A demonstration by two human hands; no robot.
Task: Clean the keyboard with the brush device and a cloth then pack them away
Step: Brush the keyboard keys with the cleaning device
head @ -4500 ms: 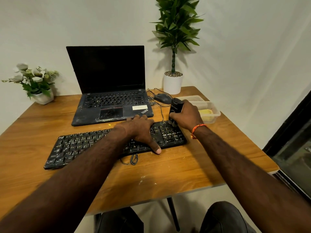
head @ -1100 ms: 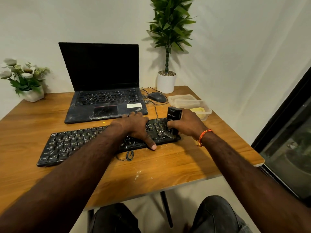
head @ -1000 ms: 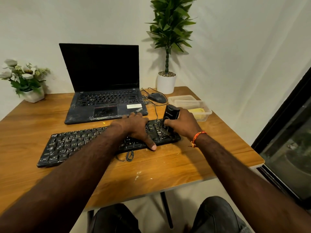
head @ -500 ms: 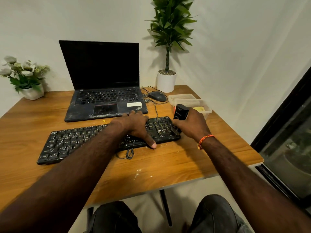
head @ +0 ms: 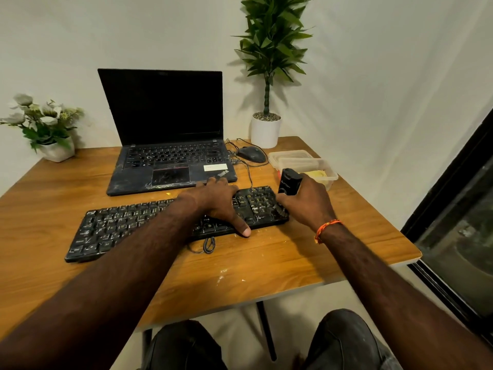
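A dusty black keyboard (head: 128,225) lies across the wooden table (head: 80,188). My left hand (head: 216,201) rests flat on its right half, thumb down over the front edge. My right hand (head: 306,201) grips the black brush device (head: 288,182), held upright with its bristles on the keyboard's right end. A yellow cloth (head: 317,174) lies in a clear plastic container (head: 301,161) just behind my right hand.
An open, dusty laptop (head: 165,145) stands behind the keyboard. A black mouse (head: 252,154) and its cable lie beside it. A tall potted plant (head: 266,129) is at the back right, a flower pot (head: 57,150) at the back left. Crumbs dot the table's front.
My right hand has swept the brush device back and forth over the keyboard's right end; it now stands at the far right edge. My left hand has stayed in place.
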